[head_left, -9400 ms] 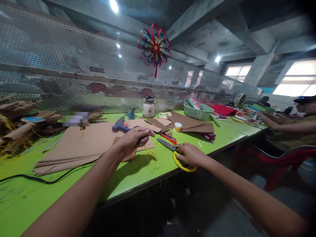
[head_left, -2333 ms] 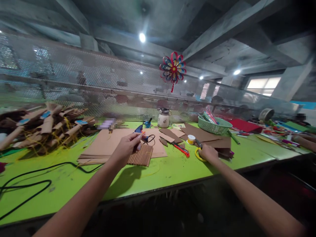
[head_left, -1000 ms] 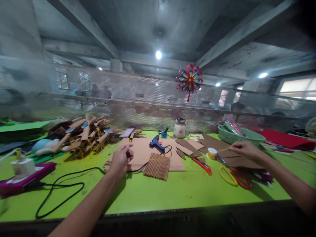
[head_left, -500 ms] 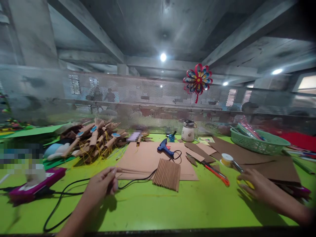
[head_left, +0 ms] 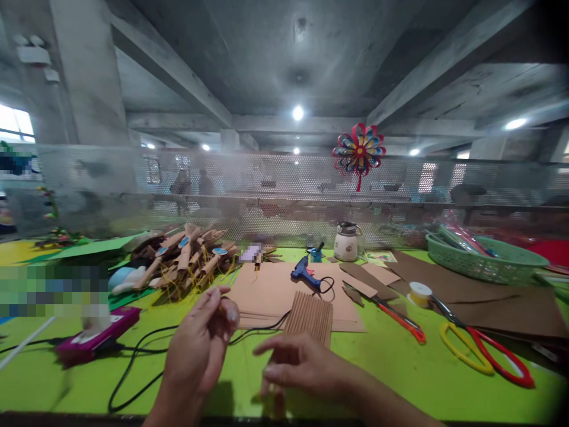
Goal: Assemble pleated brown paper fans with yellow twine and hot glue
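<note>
My left hand (head_left: 202, 335) is raised over the near middle of the table, thumb and fingers curled together. What it pinches, if anything, is too small to make out. Beside it, my right hand (head_left: 306, 365) hovers palm down with bent, parted fingers, slightly blurred, and holds nothing visible. It covers the lower part of a corrugated cardboard piece (head_left: 311, 311). Scissors (head_left: 473, 338) with one yellow and one red handle loop lie at the right. A blue glue gun (head_left: 306, 275) rests on flat cardboard sheets (head_left: 258, 290) behind the hands.
An orange utility knife (head_left: 406, 323) and a thread spool (head_left: 419, 293) lie right of the sheets. A green basket (head_left: 489, 258) stands far right, a jug (head_left: 346, 243) at the back. Left are cardboard rolls (head_left: 191, 255), a purple power strip (head_left: 100, 337) and a black cord (head_left: 146, 338).
My right hand has let go of the scissors and moved left, close to my left hand. The left hand has risen and shifted slightly right. The view has turned a little left.
</note>
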A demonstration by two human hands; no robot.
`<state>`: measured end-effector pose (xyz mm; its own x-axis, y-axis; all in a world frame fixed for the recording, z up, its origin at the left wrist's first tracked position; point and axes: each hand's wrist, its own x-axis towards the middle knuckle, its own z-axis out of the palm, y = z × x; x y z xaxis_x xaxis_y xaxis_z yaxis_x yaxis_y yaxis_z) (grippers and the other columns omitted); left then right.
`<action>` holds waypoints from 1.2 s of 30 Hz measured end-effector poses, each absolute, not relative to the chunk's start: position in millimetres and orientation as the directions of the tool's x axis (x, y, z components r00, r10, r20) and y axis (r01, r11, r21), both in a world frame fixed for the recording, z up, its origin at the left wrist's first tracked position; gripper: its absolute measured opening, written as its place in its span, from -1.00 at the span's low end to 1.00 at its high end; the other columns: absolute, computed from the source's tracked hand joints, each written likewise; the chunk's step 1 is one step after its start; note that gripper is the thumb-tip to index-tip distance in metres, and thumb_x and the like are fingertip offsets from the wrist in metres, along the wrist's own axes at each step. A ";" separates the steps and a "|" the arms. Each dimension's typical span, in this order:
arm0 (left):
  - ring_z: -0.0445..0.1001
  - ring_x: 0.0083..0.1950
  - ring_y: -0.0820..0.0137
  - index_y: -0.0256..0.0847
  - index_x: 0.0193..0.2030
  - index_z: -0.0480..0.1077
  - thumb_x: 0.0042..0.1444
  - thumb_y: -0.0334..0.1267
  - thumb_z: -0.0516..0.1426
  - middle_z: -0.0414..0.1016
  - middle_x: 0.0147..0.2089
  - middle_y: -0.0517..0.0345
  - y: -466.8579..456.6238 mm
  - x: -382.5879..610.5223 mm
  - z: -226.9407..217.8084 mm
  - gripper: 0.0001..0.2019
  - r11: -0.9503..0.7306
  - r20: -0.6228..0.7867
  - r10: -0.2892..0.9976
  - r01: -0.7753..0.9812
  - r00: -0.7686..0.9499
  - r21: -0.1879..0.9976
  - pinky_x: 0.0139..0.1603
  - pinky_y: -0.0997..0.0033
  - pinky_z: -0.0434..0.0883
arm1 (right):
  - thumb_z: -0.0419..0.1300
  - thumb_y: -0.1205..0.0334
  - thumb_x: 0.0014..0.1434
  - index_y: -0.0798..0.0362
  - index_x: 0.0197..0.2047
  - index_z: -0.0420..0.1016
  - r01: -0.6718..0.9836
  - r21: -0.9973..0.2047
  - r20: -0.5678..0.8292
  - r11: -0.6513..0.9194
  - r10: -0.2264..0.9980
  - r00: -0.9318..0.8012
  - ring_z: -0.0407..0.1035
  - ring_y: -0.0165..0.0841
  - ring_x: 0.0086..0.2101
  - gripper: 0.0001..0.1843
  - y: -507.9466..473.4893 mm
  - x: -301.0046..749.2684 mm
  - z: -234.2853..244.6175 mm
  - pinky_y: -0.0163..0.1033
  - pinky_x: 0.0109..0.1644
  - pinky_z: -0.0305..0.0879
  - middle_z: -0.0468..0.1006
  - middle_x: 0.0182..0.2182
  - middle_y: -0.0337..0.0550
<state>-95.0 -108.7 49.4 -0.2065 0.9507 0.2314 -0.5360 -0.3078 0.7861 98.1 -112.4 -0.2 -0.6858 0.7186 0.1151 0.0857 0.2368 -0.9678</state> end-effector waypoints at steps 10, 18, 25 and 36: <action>0.15 -0.60 0.53 -0.30 -0.36 0.41 0.08 -0.41 0.08 0.17 -0.66 0.24 -121.5 -81.9 71.9 -0.92 -0.302 0.258 0.952 -0.633 -0.164 0.713 -0.62 0.64 0.20 | 0.22 0.00 0.13 0.01 0.14 0.37 0.048 -0.891 0.357 0.452 0.761 -0.542 0.30 -0.29 -0.02 -0.47 -111.6 96.7 9.3 -0.14 0.07 0.19 0.43 0.02 0.00; 0.20 -0.60 0.56 -0.33 -0.37 0.38 0.12 -0.47 -0.01 0.22 -0.63 0.22 -85.6 -114.5 88.8 -0.84 -0.479 0.337 0.878 -0.638 -0.341 0.603 -0.65 0.67 0.15 | 0.23 0.01 0.12 0.25 -0.31 0.58 -0.048 -0.998 0.067 0.047 0.752 -0.655 0.07 -0.60 -0.70 -0.60 -124.2 128.3 -4.2 -0.42 -0.56 0.03 0.27 -0.73 -0.34; 0.22 -0.63 0.53 -0.26 -0.34 0.34 -0.06 -0.27 0.16 0.31 -0.66 0.27 -76.8 -137.8 21.7 -0.85 -0.258 0.151 0.932 -0.310 -0.329 0.915 -0.66 0.64 0.14 | 0.15 -0.04 0.16 0.21 -0.30 0.56 0.295 -0.933 0.089 0.205 0.928 -0.362 -0.09 -0.55 -0.64 -0.57 -105.5 230.3 -1.3 -0.38 -0.55 -0.15 0.08 -0.70 -0.40; 0.20 -0.74 0.43 -0.16 -0.45 0.27 -0.02 0.06 -0.03 0.28 -0.79 0.26 -65.1 -152.2 -19.4 -0.68 -0.116 0.144 0.989 0.485 -0.022 0.867 -0.66 0.49 0.11 | 0.09 0.08 0.16 0.16 -0.50 0.48 0.614 -0.736 0.068 0.284 0.934 -0.351 0.18 -0.44 -0.53 -0.64 -127.1 251.1 -21.4 -0.36 -0.45 0.09 0.35 -0.59 -0.24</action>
